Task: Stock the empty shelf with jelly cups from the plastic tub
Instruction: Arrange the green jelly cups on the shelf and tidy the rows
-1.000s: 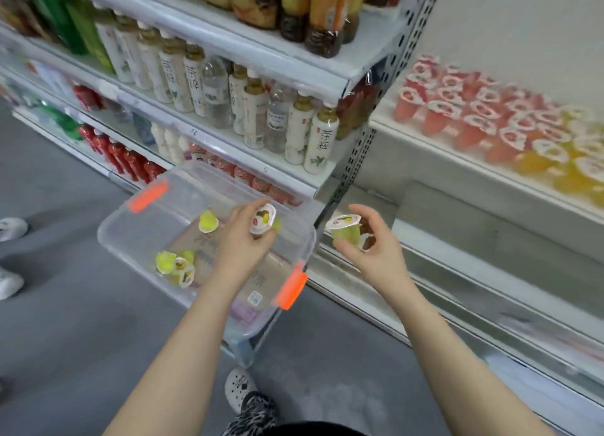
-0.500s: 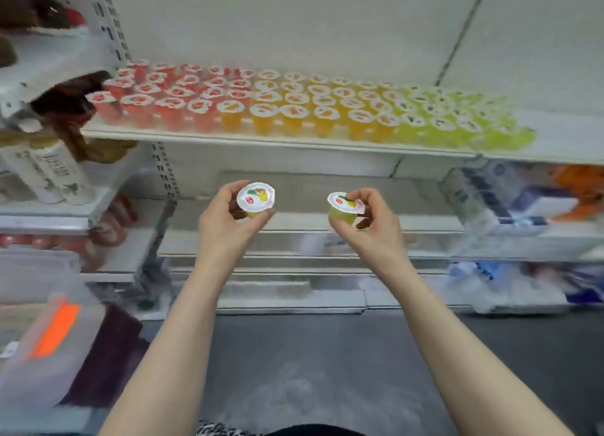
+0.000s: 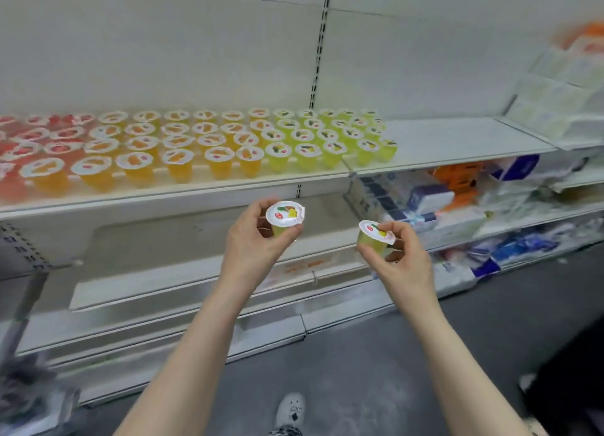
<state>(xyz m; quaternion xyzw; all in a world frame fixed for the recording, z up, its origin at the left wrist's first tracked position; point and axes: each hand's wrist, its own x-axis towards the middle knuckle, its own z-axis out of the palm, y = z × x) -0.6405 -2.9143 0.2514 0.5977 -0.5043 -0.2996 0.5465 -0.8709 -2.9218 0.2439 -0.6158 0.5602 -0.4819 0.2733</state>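
**Fig.** Left hand (image 3: 251,252) and right hand (image 3: 403,267) side by side, apart: jelly cup (image 3: 285,215) in the left fingers, second cup (image 3: 371,237) in the right fingers. Above and beyond the fingers, a shelf (image 3: 457,139) bearing rowed cups (image 3: 178,159), mostly leftward; packaged goods (image 3: 428,200) right of the right fingers.

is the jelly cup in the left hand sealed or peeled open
Sealed: the left hand grips the jelly cup, and its printed foil lid covers the whole rim.

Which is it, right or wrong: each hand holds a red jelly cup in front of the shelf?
Not red. The head view shows the left hand and right hand each holding a yellow-green jelly cup in front of the shelf.
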